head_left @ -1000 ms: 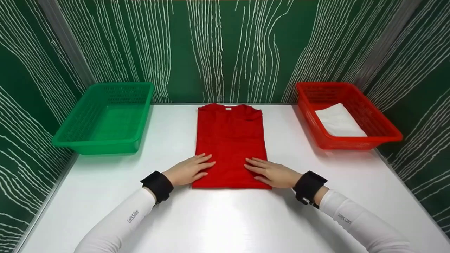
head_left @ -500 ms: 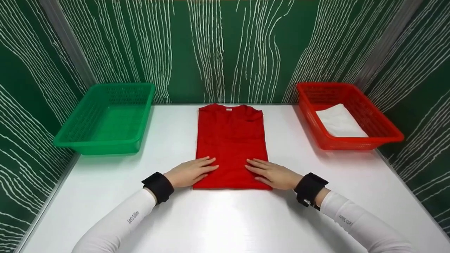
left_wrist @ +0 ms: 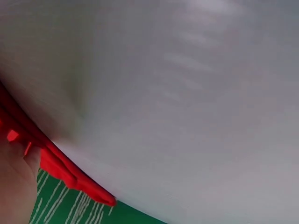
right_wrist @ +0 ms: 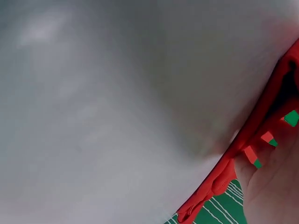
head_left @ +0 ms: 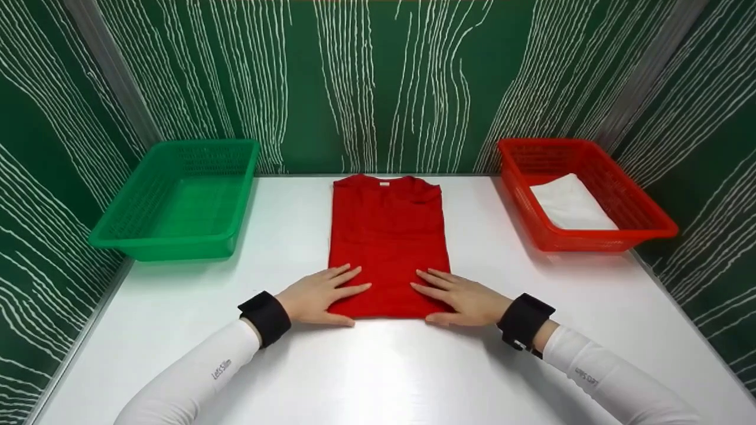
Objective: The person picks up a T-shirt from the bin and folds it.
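Note:
A red shirt (head_left: 387,236), folded into a rectangle, lies on the white table with its collar and small label toward the back wall. My left hand (head_left: 322,295) rests on its lower left side, fingers straight and spread. On the lower right side my right hand (head_left: 466,300) lies the same way. Both thumbs stretch inward along the shirt's near edge. In the left wrist view the shirt's layered edge (left_wrist: 70,172) shows beside part of the hand (left_wrist: 16,186). The right wrist view has the shirt's folded side (right_wrist: 224,170) next to the right hand (right_wrist: 275,182).
A green plastic basket (head_left: 171,241) stands at the back left of the table (head_left: 378,378). At the back right is a red basket (head_left: 614,233) with a folded white cloth (head_left: 573,203) inside. Green walls with white lines (head_left: 407,88) enclose the back and sides.
Both thumbs have spread away from the fingers, down to the shirt's near edge. The hands have shifted slightly toward the near side. The shirt and baskets stay in place.

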`<state>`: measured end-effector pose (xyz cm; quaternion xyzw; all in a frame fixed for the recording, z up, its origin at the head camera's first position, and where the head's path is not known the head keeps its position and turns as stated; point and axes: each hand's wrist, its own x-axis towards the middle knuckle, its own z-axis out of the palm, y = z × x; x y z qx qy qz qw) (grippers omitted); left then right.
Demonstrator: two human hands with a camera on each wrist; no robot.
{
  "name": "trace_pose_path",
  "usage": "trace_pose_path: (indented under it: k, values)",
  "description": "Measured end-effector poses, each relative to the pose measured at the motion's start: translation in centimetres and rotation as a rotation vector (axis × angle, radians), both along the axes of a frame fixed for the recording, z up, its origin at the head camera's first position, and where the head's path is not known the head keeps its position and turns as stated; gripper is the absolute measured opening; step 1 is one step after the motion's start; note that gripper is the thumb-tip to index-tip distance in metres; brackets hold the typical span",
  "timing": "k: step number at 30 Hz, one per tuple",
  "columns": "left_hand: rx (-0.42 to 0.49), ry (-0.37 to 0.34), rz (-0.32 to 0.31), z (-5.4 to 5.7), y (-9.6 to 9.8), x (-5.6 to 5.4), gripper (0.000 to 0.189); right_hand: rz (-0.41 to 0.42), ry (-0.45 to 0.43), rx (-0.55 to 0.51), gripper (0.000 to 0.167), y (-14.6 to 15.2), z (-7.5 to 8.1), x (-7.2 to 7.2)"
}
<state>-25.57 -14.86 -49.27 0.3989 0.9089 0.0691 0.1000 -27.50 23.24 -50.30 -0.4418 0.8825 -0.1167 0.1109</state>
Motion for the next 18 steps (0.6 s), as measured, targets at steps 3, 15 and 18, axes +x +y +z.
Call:
trace_pose_path:
  k: [3,15,18]
  values:
    - [-0.015,0.027,-0.015,0.16,-0.06,0.24,0.081,0.001,0.013,0.012,0.078,0.03,0.22,0.29]
    - [-0.074,0.181,-0.068,0.15,-0.1,0.47,0.069,0.077,0.183,0.005,0.064,0.36,0.18,0.64]
    - [-0.08,0.19,-0.079,0.2,0.04,0.67,0.067,0.093,0.221,0.019,0.066,0.23,0.06,0.67]
